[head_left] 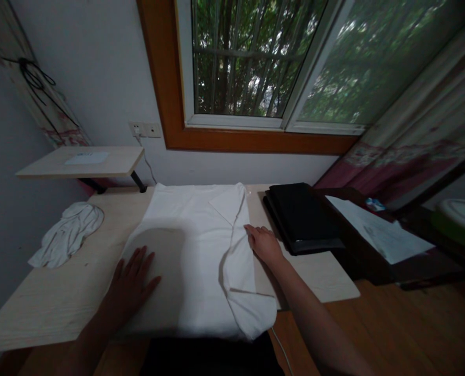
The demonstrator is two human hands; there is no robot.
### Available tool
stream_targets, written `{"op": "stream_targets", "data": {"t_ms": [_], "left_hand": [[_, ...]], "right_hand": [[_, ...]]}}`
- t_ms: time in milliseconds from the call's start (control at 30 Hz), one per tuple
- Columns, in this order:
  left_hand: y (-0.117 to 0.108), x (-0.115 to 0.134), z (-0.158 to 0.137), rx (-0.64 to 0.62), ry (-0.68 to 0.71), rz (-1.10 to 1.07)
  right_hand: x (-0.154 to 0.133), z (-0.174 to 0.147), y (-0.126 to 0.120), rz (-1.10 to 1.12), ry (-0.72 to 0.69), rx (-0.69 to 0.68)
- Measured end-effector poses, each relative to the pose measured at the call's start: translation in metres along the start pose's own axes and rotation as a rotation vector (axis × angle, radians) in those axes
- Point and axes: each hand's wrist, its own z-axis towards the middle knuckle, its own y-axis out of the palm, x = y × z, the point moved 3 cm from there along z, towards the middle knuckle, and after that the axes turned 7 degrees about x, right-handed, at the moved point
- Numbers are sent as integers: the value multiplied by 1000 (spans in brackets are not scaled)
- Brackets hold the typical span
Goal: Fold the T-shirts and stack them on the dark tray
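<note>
A white shirt (201, 250) lies spread on the light wooden table, its right side folded inward with a loose, rumpled flap (242, 266). Its lower right corner bulges out at the table's front edge. My left hand (132, 279) rests flat on the left part of the shirt, fingers spread. At the shirt's right edge, my right hand (266, 244) has its fingers bent and drawn together, the index finger reaching onto the cloth. The thumb side is partly hidden, and the fingertips appear closed on the fabric edge.
A crumpled white cloth (70, 232) lies on the table (40, 313) at left, below a small raised shelf (52, 162) bearing a paper. Right of the shirt is a black folder-like stack (301, 216). Farther right, a paper sheet (377, 230) lies on a dark surface. A window stands behind.
</note>
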Motion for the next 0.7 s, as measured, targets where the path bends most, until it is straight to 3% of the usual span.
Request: {"op": "stream_targets", "data": {"t_ms": [200,300,467,567,700], "left_hand": [[-7,6,-31,20,7,4],[-16,4,-28,3,1,-11],[-31,19,22,-40,-63,-89],[-33,50,64,4,-20,-219],[-22,102,118,54,55,-479]], "right_hand": [[8,-14,-2,149,-28,21],[14,-12,1,296,-30,63],[28,18,6,476,33,245],[37,51,10,494,55,301],[44,97,20,434,152,259]]}}
